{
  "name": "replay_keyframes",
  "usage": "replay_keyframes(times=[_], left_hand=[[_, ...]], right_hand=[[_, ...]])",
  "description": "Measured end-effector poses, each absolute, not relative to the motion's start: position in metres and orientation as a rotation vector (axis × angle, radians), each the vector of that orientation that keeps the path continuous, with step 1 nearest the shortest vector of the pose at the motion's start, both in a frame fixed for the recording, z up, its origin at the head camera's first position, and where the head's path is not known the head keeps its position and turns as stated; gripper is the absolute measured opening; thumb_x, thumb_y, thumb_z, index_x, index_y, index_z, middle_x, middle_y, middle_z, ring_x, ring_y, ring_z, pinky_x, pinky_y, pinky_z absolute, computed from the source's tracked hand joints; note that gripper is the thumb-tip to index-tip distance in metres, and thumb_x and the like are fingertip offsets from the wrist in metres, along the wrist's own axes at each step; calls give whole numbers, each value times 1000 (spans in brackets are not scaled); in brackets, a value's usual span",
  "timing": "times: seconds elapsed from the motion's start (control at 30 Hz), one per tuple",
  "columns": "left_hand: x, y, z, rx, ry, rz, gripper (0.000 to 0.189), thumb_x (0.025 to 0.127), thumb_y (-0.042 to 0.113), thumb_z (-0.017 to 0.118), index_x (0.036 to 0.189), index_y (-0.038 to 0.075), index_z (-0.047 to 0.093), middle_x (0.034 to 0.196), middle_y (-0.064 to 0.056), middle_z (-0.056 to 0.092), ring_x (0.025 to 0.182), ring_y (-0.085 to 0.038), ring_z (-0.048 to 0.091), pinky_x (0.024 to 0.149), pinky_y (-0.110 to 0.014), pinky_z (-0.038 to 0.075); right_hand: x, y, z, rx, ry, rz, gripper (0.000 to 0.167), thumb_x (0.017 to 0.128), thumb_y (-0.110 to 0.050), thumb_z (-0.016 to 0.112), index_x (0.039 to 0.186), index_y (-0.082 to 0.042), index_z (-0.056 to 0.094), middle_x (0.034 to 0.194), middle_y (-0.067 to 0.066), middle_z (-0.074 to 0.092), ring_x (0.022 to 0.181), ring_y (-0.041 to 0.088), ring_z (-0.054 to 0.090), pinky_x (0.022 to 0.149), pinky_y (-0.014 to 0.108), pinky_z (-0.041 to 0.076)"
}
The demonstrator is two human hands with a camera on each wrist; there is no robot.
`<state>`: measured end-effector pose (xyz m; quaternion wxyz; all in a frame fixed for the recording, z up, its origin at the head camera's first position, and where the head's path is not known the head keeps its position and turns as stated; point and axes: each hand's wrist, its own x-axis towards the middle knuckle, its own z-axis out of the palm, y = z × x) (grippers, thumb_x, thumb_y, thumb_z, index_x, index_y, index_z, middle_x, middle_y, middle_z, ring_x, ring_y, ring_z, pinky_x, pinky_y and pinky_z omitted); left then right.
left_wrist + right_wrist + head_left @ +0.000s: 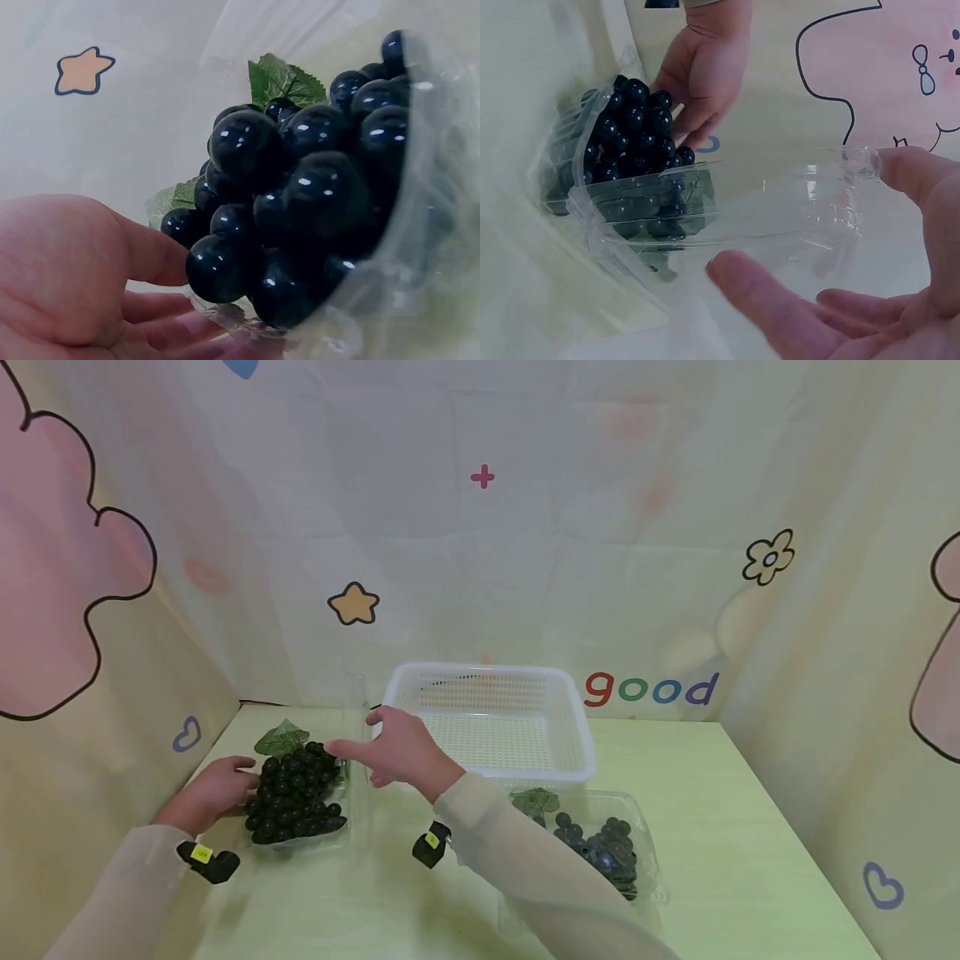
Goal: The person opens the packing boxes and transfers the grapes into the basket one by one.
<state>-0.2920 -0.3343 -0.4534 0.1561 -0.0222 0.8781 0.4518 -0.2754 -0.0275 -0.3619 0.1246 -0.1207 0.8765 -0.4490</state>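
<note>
On the left of the table stands a clear plastic clamshell box [347,793] with its lid [358,693] raised upright on the right side. Dark grapes [294,789] with green leaves [282,739] fill it. My left hand [217,792] holds the box's left edge, thumb against the grapes and fingers outside under the rim [225,311]. My right hand [401,750] is spread beside the raised lid. In the right wrist view, one fingertip [892,165] is right at the lid's outer edge, and another digit [739,274] points along the lid.
A white plastic basket [585,752] stands at the back middle of the table [720,843]. In front of it, partly behind my right sleeve [517,868], lies another clear box [645,835] with dark grapes [611,852] and a leaf [536,802]. Printed curtains [525,585] enclose the table.
</note>
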Motion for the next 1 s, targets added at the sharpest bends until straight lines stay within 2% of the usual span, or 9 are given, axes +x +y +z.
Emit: replay_keyframes(times=[0.13,0.23,0.33,0.43,0.5,0.63,0.77,0.9,1.0], left_hand=[[-285,-337,-456,-66,2521,1260,60,102,10,42,149,-22,23,141,-43,40,101,-29,63,89,-46,61],[-281,-338,-456,-84,2502,1272,59,101,7,44,148,-23,25,141,-44,39,95,-22,65,89,-48,61],[-279,-338,-455,-97,2486,1290,59,99,5,46,147,-23,27,141,-44,38,90,-20,65,87,-47,62],[-279,-336,-453,-101,2497,1273,57,99,6,46,146,-23,30,141,-44,38,90,-23,66,85,-46,62],[-280,-333,-452,-117,2505,1253,56,99,6,44,145,-23,32,142,-44,39,94,-26,67,85,-46,62],[-284,-331,-455,-142,2518,1215,54,100,6,42,144,-23,33,141,-45,40,98,-31,68,82,-45,63],[-289,-334,-459,-153,2535,1202,53,99,5,42,144,-22,34,139,-45,42,95,-30,70,80,-45,63],[-290,-338,-461,-141,2549,1198,52,98,4,43,143,-22,36,138,-44,43,93,-29,69,79,-45,64],[-288,-342,-460,-128,2574,1176,52,96,3,43,141,-22,38,139,-44,43,91,-28,69,78,-45,64]], right_hand=[[-279,-32,-355,-320,2595,-1211,91,82,-69,73,148,-13,47,79,4,63,58,20,67,74,35,57],[-285,-38,-349,-300,2603,-1206,93,81,-72,71,148,-11,47,86,4,63,55,20,63,63,32,54],[-291,-43,-345,-284,2612,-1224,91,81,-71,72,144,-9,49,93,4,61,55,23,64,61,33,55],[-294,-49,-339,-255,2610,-1228,66,82,-66,75,112,-9,59,75,2,52,59,29,68,65,37,59],[-295,-51,-338,-256,2628,-1228,53,83,-60,78,86,-12,54,64,0,45,57,30,69,65,38,59],[-295,-55,-337,-272,2661,-1178,56,89,-45,77,60,-17,37,50,-2,36,58,31,73,62,34,58],[-296,-53,-338,-289,2649,-1201,54,93,-36,72,57,-17,36,47,-3,35,59,29,74,59,29,56],[-296,-48,-343,-286,2609,-1259,50,93,-34,71,63,-16,35,48,-1,41,59,29,74,71,33,60],[-295,-44,-348,-300,2579,-1269,31,94,-35,69,90,-6,61,54,4,55,59,26,73,90,39,60]])
